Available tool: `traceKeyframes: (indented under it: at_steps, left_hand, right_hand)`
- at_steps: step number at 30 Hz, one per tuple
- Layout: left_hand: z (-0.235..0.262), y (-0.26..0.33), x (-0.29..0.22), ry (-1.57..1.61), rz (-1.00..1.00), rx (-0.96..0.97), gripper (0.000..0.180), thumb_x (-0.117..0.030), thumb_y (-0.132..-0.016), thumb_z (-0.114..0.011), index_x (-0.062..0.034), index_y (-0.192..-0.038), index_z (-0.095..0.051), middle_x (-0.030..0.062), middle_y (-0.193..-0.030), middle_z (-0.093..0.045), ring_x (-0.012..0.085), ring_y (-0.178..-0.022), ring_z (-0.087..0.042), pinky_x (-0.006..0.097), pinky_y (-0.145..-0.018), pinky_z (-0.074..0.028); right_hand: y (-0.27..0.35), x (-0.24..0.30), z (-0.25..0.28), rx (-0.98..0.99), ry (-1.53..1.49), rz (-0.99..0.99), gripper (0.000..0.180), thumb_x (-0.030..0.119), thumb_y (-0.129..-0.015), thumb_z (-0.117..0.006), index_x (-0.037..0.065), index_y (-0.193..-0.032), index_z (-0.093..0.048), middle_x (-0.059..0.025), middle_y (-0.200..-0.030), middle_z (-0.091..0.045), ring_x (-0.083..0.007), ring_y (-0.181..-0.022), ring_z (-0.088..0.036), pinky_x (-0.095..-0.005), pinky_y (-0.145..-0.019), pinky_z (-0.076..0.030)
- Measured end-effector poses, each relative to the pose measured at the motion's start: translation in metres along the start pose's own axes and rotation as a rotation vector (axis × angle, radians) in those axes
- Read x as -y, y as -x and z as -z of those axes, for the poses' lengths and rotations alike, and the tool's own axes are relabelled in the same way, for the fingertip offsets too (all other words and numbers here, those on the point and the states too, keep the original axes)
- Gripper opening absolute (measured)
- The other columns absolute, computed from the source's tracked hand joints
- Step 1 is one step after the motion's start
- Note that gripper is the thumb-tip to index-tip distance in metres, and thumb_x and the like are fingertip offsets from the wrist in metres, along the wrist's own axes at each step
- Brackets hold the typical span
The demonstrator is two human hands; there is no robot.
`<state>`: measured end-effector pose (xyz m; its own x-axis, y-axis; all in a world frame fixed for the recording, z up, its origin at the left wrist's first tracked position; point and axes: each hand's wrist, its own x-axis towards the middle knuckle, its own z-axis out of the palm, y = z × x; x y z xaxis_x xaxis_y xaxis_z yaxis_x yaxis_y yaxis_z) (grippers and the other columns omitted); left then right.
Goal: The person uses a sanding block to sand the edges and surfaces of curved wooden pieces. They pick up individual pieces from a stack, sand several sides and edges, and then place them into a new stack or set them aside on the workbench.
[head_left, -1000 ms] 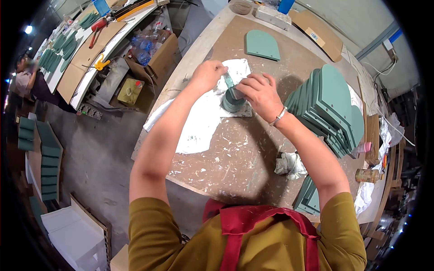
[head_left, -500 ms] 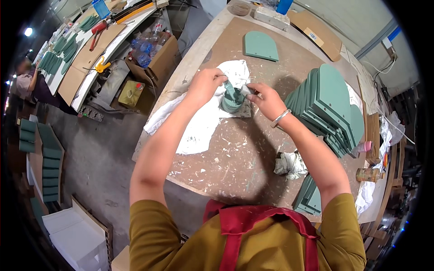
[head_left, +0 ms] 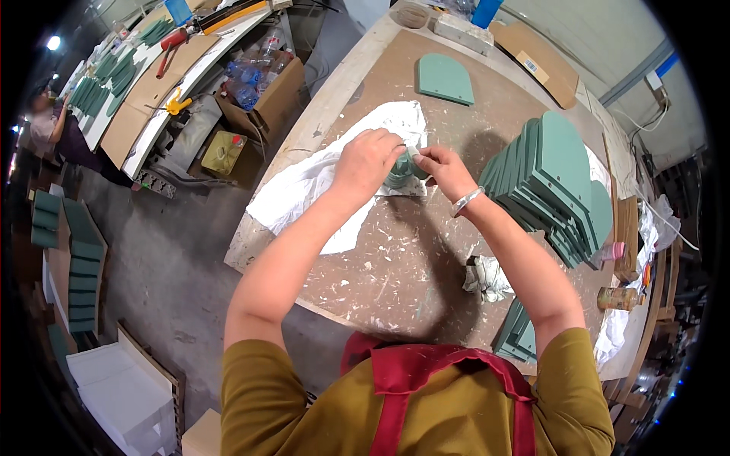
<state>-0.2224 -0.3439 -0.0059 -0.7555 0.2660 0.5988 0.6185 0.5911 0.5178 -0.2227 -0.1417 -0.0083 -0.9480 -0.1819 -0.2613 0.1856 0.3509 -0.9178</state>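
Green small object (head_left: 401,172) sits pinched between both hands near the middle of the paint-spattered workbench (head_left: 380,266), on the edge of a white cloth (head_left: 319,182) that hangs over the bench's left edge. Left hand (head_left: 367,161) curls closed over it from the left; right hand (head_left: 445,172) grips its right side with fingertips. Stacked green arched panels (head_left: 551,186) lean near the right edge; one panel (head_left: 445,78) lies toward the far edge. A crumpled rag (head_left: 487,277) rests near the front edge.
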Motion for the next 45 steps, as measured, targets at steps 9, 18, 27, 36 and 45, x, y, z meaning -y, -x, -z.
traceKeyframes:
  at_steps: [9, 18, 27, 36, 45]
  left_hand:
    - [-0.002, -0.001, -0.003, -0.014, -0.031, -0.025, 0.007, -0.009, -0.084, -0.071, -0.0031, -0.087, -0.069, 0.0114, -0.086, -0.069, 0.0328, -0.082, -0.066, 0.042, -0.074, -0.051]
    - [-0.007, -0.011, 0.025, -0.01, 0.268, 0.032, 0.015, -0.018, -0.09, -0.065, -0.0031, -0.091, -0.068, 0.0149, -0.086, -0.067, 0.0351, -0.084, -0.063, 0.044, -0.074, -0.048]
    - [-0.019, -0.016, 0.03, -0.148, 0.173, 0.068, 0.017, -0.019, -0.091, -0.062, -0.0025, -0.09, -0.066, 0.015, -0.087, -0.067, 0.0364, -0.091, -0.062, 0.047, -0.08, -0.048]
    - [-0.011, -0.009, 0.013, -0.272, 0.136, 0.102, 0.026, -0.023, -0.092, -0.064, -0.0051, -0.11, -0.068, 0.0139, -0.107, -0.066, 0.0353, -0.095, -0.064, 0.045, -0.084, -0.05]
    - [-0.039, 0.087, -0.158, 0.06, -0.105, 0.436, 0.021, -0.013, -0.092, -0.063, -0.0039, -0.111, -0.069, 0.0153, -0.097, -0.07, 0.033, -0.086, -0.066, 0.041, -0.076, -0.053]
  right_hand:
    - [-0.001, 0.003, -0.001, -0.088, 0.058, 0.032, 0.03, 0.028, -0.096, -0.062, 0.0, -0.104, -0.067, -0.0045, -0.092, -0.066, -0.0138, -0.08, -0.06, -0.0289, -0.071, -0.05]
    - [0.008, 0.001, 0.008, -0.018, -0.289, -0.058, 0.027, 0.023, -0.099, -0.057, 0.003, -0.114, -0.065, -0.007, -0.096, -0.067, -0.0171, -0.08, -0.061, -0.03, -0.069, -0.051]
    - [0.033, -0.003, 0.015, -0.178, 1.011, 0.702, 0.023, 0.008, -0.079, -0.07, 0.009, -0.101, -0.062, -0.0105, -0.095, -0.058, -0.0325, -0.092, -0.061, -0.0431, -0.079, -0.051]
    - [0.078, -0.02, 0.033, 0.065, -0.141, 0.103, 0.031, 0.019, -0.099, -0.06, 0.006, -0.128, -0.062, -0.0048, -0.114, -0.068, -0.0138, -0.095, -0.061, -0.0325, -0.081, -0.052]
    - [0.245, -0.089, 0.144, 0.2, -1.07, 0.16, 0.052, 0.029, -0.1, -0.058, -0.002, -0.141, -0.046, -0.0175, -0.123, -0.062, -0.0265, -0.1, -0.067, -0.0354, -0.084, -0.06]
